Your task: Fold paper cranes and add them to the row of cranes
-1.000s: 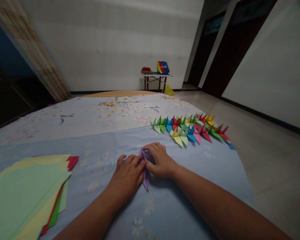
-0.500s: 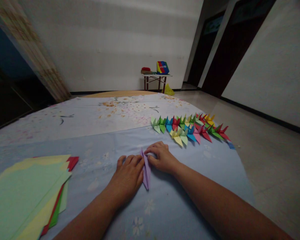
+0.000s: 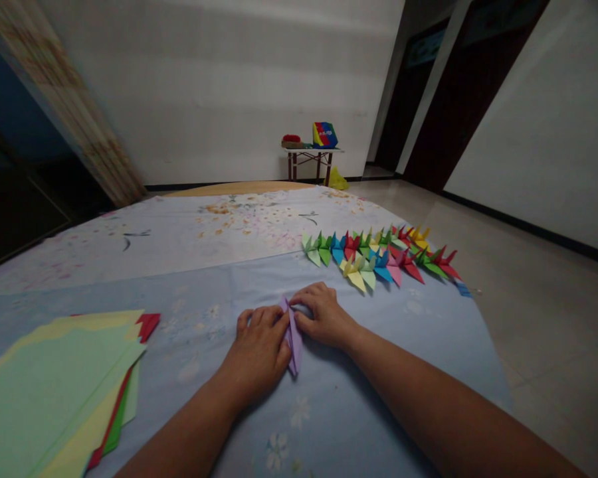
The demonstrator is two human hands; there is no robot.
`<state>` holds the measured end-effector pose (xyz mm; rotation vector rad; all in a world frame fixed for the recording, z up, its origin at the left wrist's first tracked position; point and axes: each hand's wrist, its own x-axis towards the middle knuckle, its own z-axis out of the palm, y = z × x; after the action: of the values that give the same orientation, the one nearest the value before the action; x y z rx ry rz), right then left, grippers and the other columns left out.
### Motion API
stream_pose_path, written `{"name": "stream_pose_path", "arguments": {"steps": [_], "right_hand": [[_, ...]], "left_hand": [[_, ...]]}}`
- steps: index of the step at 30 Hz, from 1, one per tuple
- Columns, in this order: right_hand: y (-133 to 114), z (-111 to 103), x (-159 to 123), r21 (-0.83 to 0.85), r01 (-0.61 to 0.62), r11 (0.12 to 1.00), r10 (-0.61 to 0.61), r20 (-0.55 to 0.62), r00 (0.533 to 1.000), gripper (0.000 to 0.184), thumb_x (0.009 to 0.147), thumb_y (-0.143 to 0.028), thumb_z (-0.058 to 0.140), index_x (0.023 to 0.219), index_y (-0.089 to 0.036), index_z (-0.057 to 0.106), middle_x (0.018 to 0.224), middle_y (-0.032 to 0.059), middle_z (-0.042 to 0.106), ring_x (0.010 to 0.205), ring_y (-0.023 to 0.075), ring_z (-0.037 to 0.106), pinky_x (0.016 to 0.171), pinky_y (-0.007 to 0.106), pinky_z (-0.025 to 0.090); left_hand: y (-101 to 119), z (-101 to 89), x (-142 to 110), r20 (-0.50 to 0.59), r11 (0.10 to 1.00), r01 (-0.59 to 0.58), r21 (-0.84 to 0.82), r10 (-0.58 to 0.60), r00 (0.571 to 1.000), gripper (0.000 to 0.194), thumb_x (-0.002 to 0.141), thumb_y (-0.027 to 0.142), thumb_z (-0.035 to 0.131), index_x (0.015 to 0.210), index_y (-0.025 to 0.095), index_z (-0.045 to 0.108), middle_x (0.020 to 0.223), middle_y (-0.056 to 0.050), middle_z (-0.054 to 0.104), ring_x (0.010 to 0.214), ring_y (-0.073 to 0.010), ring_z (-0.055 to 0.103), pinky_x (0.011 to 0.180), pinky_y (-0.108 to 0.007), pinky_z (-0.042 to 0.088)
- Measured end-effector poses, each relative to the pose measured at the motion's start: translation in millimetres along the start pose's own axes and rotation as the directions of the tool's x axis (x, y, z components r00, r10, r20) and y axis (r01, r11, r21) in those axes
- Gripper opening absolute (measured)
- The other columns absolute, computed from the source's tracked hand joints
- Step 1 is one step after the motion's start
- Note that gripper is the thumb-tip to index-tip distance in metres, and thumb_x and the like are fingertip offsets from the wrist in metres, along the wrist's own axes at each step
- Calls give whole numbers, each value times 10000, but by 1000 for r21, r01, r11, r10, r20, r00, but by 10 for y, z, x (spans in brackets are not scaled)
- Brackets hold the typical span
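Note:
A narrow purple folded paper (image 3: 295, 353) lies on the blue cloth in front of me, long and pointed at its near end. My left hand (image 3: 260, 345) rests along its left side, fingers curled, with thumb and index finger pressing on the paper. At the upper right edge, my right hand (image 3: 323, 313) pinches the paper between thumb and fingertips. Part of the fold is hidden under my fingers. Beyond my right hand stand several folded paper cranes (image 3: 393, 271) in green, blue, red, pink and yellow, set close together in rows.
On the left lies a loose stack of coloured paper sheets (image 3: 54, 392), pale green on top. A flowered white cloth (image 3: 169, 245) covers the far part of the table. By the wall, a small table (image 3: 311, 151) carries a colourful box (image 3: 325, 135).
My left thumb and fingers have shifted slightly further onto the purple paper, covering more of its left side. My right hand keeps its pinch near the upper end.

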<state>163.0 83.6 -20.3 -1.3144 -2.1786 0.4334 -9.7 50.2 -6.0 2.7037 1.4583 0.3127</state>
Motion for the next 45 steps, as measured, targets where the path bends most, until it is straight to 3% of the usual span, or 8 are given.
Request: {"name": "stream_pose_path", "arguments": {"steps": [25,31,36,45], "right_hand": [[3,-3,-9,-42,5,999,-4,38,999,290,778,-216,542,1066,-228,579,1024,55,576,1045,219,386,867,389,266],[0,0,-9,-45,13,999,-12,27,1000,285,763,-200,548,1044,-211,590,1020,57,577,1033,221,389,859,383,270],[11,4,-6,-46,16,999,-15,24,1000,281,766,-210,548,1044,-213,591,1027,60,574,1032,223,388,860,384,264],[16,2,-11,-53,59,997,-58,8,998,299,783,-237,553,1079,-248,590,1048,46,569,1032,212,385,867,379,255]], "left_hand": [[-14,51,62,6,995,92,-33,-92,996,524,730,250,441,1244,151,414,1179,-114,470,1117,-259,389,976,-431,233],[-54,102,58,-34,993,98,-63,-100,994,577,724,250,446,1275,125,330,1253,-131,440,1172,-258,359,998,-435,223],[-60,109,54,-36,996,86,-31,-87,996,547,729,254,449,1253,112,379,1248,-142,436,1182,-271,347,1001,-438,220],[-64,107,50,-43,995,97,-14,-98,994,566,719,264,479,1276,195,401,1211,-111,441,1147,-276,366,973,-441,244]]}}
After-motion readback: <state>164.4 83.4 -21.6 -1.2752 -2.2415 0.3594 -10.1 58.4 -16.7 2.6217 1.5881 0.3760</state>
